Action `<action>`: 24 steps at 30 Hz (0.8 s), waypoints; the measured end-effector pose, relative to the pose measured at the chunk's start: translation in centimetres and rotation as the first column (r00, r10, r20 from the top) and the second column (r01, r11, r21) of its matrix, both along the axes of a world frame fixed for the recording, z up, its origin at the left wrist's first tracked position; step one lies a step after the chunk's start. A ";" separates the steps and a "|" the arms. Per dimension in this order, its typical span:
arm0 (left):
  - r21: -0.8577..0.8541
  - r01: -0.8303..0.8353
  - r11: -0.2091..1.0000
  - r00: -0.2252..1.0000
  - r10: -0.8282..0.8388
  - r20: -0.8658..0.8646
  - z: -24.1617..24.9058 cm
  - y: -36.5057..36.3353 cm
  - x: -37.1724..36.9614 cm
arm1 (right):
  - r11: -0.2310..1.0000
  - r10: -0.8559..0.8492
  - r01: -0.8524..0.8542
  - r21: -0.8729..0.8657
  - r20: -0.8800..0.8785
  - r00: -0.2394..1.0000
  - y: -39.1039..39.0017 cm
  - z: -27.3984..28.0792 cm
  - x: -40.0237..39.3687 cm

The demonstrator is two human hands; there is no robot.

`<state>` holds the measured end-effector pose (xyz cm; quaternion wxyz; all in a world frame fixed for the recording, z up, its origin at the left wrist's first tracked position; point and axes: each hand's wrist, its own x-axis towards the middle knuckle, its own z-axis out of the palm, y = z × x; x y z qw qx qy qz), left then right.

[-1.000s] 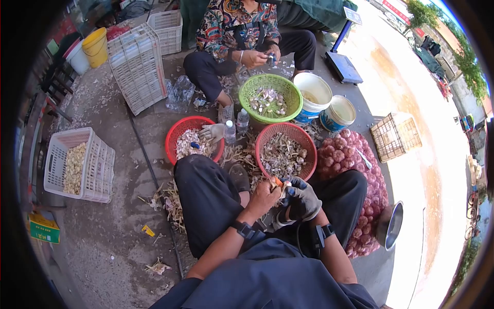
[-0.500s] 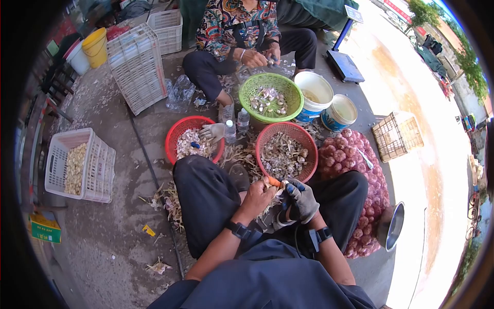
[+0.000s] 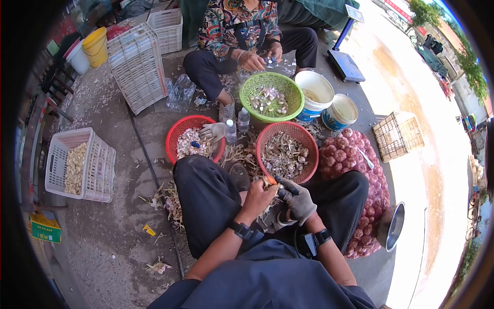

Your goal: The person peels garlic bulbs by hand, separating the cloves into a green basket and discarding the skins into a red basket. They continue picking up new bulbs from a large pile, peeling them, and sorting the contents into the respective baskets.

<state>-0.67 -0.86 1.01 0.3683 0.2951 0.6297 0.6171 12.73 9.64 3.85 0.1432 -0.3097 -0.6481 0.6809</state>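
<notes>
In front of my lap, my left hand (image 3: 259, 198), bare, is closed around a pale garlic bulb (image 3: 280, 188), mostly hidden by fingers. A small orange piece (image 3: 270, 180) shows at its fingertips; its kind I cannot tell. My right hand (image 3: 300, 202) wears a grey glove with dark fingertips. Its thumb and fingers pinch at the same garlic, meeting the left fingertips. Just beyond both hands stands a red basket (image 3: 315, 160) of garlic pieces and dry skins. Left of it, another red basket (image 3: 170, 143) holds peeled-looking cloves and a loose glove (image 3: 213, 132).
A mesh sack of garlic (image 3: 374, 193) lies against my right knee, beside a metal bowl (image 3: 395, 226). Opposite, a person (image 3: 239, 31) works over a green basket (image 3: 246, 93). Buckets (image 3: 314, 87), bottles (image 3: 243, 119) and a white crate of cloves (image 3: 105, 170) stand around.
My right hand has turned, its fingers closing over the garlic and covering more of the orange piece. My left hand stays nearly still. The person opposite has shifted their hands slightly.
</notes>
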 end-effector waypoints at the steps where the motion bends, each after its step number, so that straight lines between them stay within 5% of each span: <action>1: 0.006 -0.001 1.000 1.000 0.001 -0.020 0.0 0.0 0.0 | 1.000 -0.001 0.001 0.005 0.030 1.000 0.0 0.0 0.0; 6: 0.032 -0.008 0.999 0.989 0.013 -0.147 0.2 0.0 0.0 | 0.997 -0.017 0.009 0.079 0.112 0.994 -0.2 -0.6 0.2; 18: -0.005 -0.035 0.999 0.995 0.035 -0.093 0.2 -0.1 0.1 | 0.959 -0.046 -0.001 0.285 0.159 0.986 -1.2 -1.5 -0.1; 24: -0.094 -0.082 0.992 0.966 0.056 -0.252 -0.2 0.0 0.2 | 0.916 -0.111 0.027 0.399 0.189 0.976 -2.2 -2.3 -0.6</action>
